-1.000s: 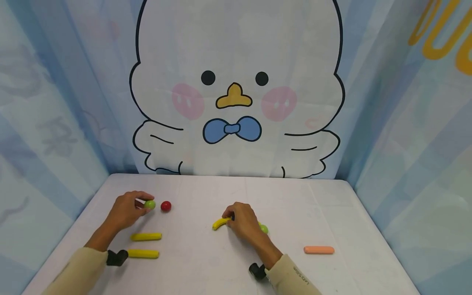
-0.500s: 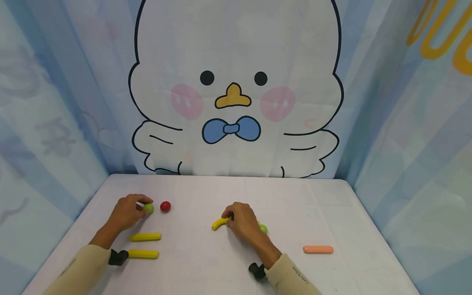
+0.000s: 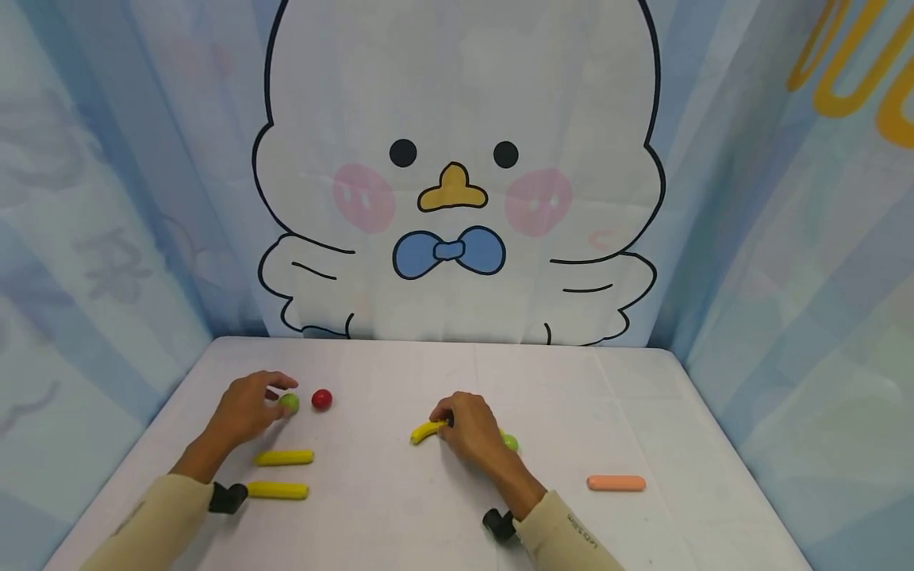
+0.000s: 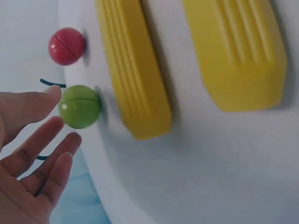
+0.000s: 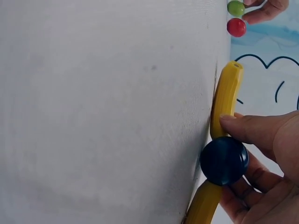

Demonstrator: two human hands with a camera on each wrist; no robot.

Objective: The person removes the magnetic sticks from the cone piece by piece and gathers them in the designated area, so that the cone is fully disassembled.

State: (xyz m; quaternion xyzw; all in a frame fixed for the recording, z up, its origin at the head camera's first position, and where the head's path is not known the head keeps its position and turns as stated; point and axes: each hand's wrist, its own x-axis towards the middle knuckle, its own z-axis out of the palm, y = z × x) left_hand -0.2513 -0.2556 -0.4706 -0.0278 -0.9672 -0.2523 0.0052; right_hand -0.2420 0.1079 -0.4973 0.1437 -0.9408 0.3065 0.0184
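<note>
Fingers of the left hand (image 3: 246, 408) lie straight and spread just beside the green ball (image 4: 79, 106), the thumb tip at its edge; whether skin touches the ball cannot be told, and nothing is gripped. The ball sits on the white table (image 3: 443, 515), with the red ball (image 4: 67, 45) a little past the fingertips and two yellow sticks (image 4: 133, 70) on the wrist side of the hand. A round toy like this would roll from a glancing touch, so a sound way to handle it is judged to be closing thumb and forefinger on opposite sides at its widest part, not pushing from one side toward the red ball.

The right hand (image 3: 467, 432) is curled over the yellow banana (image 5: 225, 98), thumb pressed on its back, with a dark blue ball (image 5: 224, 160) tucked among the fingers. A second green piece (image 3: 510, 442) peeps out beyond that hand's far side, and a pink sausage (image 3: 616, 482) lies well apart to the outside.

Small pale lettering runs along the right sleeve (image 3: 571, 539), too small to read. Large yellow characters show on the backdrop's upper corner (image 3: 850, 71), cut off by the frame.
</note>
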